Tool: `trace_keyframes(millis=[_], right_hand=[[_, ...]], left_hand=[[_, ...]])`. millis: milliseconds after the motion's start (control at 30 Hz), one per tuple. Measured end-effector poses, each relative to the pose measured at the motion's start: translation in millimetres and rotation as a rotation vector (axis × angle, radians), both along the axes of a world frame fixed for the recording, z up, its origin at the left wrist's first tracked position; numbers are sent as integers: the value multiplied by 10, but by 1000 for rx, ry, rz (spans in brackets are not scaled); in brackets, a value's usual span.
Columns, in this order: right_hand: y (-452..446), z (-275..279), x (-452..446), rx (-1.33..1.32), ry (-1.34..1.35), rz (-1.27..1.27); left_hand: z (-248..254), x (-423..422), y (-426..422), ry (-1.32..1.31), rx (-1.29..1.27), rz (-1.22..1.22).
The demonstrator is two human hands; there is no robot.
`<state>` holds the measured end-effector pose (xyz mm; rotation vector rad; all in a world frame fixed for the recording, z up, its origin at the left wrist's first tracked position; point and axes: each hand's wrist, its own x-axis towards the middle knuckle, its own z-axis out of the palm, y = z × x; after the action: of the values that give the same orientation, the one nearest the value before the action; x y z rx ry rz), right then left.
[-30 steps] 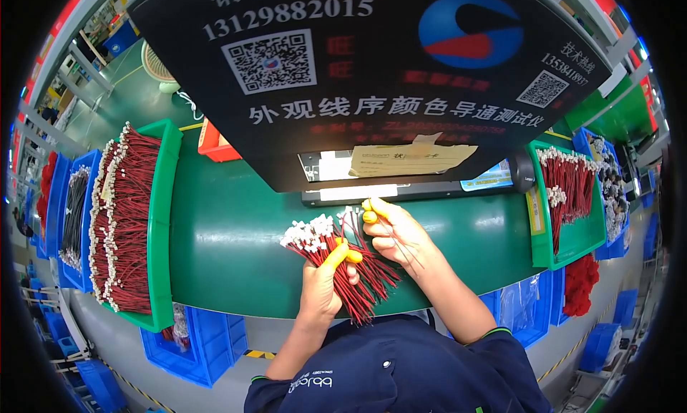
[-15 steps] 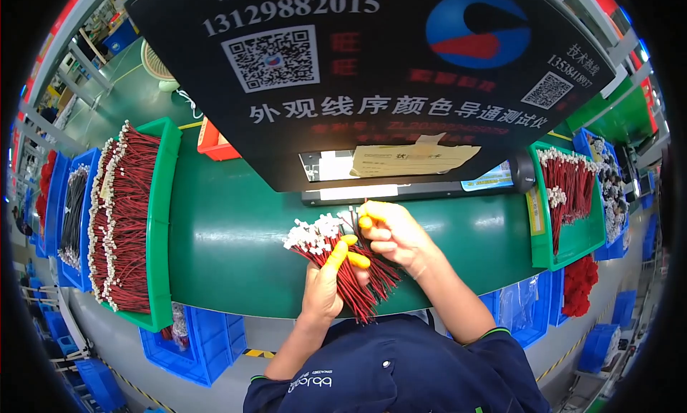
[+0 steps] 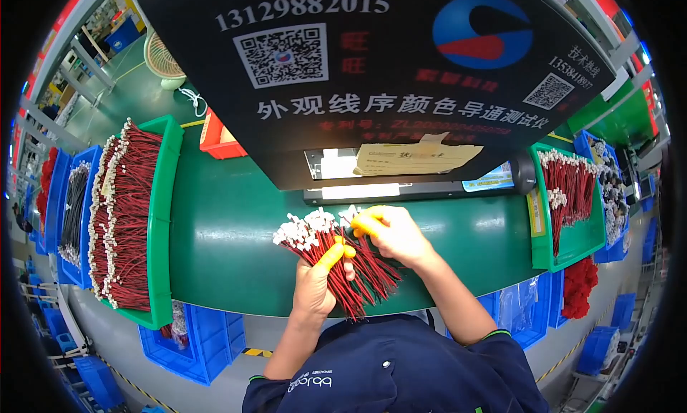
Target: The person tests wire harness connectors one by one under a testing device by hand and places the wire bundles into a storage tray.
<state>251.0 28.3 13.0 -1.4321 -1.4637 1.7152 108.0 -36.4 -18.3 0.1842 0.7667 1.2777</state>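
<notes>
My left hand (image 3: pixel 320 275) is wrapped round a bundle of dark red wires (image 3: pixel 348 288) with white connectors (image 3: pixel 309 230) fanned at the upper end. Yellow covers sit on its thumb and a finger. Close by on the right, my right hand (image 3: pixel 393 234), also with yellow fingertip covers, is pinched at the white connectors on the bundle's right side. What lies between its fingertips is too small to make out. Both hands are above the green table, in front of the black machine (image 3: pixel 372 112).
A green tray (image 3: pixel 165 220) of red wires stands at the left, another green tray (image 3: pixel 581 250) at the right. Behind are a red-orange bin (image 3: pixel 212 142) and a fan (image 3: pixel 162 59). Blue bins (image 3: pixel 212 341) sit below the table edge.
My right hand has come down from beside the machine's front to the connectors, and its fingers have closed in there. My left hand has shifted slightly left with the bundle.
</notes>
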Motion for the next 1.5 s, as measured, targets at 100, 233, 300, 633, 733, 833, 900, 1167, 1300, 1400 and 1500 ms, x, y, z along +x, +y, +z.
trace_keyframes(millis=[100,233,300,633,733,833,900,1167,1300,1400,1500], right_hand=[[-192,-168,-134,52,476,-31],[-146,-109,-99,-75,327,-172],[20,-210,-31,-532,810,-353],[149,-331,73,-917,1271,-346],[146,-331,61,-918,1263,-374],[74,-293,56,-711,1067,-270],[-40,-44,-40,-69,144,-108],[-27,-201,-16,-367,694,-249],[85,-313,75,-593,899,-366],[92,-364,59,-591,937,-346],[92,-360,50,-579,903,-378]], left_hand=[[-163,20,16,-1,60,1],[63,117,39,61,-85,26],[28,93,-7,75,-82,27],[-26,-27,13,10,-33,9],[-15,-23,17,6,-64,20],[-16,-16,13,21,-68,32],[-44,-15,18,24,-62,39],[-16,62,24,54,-100,47],[-56,32,13,33,-47,17],[-62,27,16,40,-68,0],[-55,33,23,31,-59,-8]])
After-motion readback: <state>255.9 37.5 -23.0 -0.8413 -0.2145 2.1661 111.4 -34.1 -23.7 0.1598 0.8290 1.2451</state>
